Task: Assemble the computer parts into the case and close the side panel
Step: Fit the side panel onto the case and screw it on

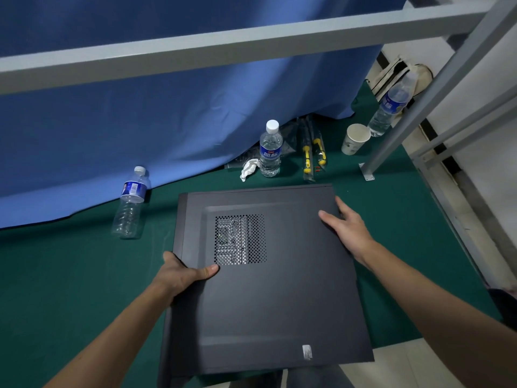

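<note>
Two hands on one dark computer case (pixel 268 278), lying flat on the green worktop (pixel 70 275), side panel (pixel 279 303) on top with its perforated vent (pixel 240 240) facing up. Left hand (pixel 184 273) gripping the left edge, thumb over the panel. Right hand (pixel 347 228) clasping the right edge, thumb on top. Behind: three water bottles (pixel 270 149), paper cup (pixel 355 138), crumpled tissue (pixel 249 168), yellow-handled tools (pixel 313 155), blue curtain (pixel 167 121).
</note>
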